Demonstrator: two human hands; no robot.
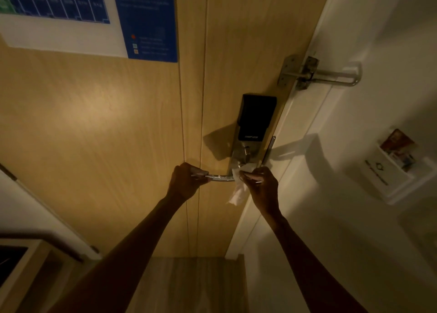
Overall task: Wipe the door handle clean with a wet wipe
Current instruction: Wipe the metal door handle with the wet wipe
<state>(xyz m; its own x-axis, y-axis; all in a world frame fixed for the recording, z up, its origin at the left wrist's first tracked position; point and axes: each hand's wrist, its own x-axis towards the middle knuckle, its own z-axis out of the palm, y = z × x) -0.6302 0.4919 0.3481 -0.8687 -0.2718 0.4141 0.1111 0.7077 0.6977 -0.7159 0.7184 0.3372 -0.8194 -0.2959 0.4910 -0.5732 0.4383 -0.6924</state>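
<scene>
We face the wooden door [118,123], and everything we work on sits at its right edge, above and between our fingers. Just above our right fingers stands the black smart lock [256,116], with a small thumb-turn below it that nearly touches the wipe.

The door handle [221,178] runs level between our two hands. Our left hand [185,180] is curled shut around its free end, steadying the lever. Our right hand [260,182] is pinched closed on the wet wipe [238,189], pressing it against the handle's root, where the lever meets the lock plate; a loose tail of the wipe hangs below our right fingers.

To do this stroke well, we judge that the wipe should wrap right around the bar rather than touch only the front, then slide toward our left fingers with firm pressure. The left hand should then shift so the end it covers gets wiped too. Gathering the hanging tail into the pinch would give more clean cloth.
</scene>
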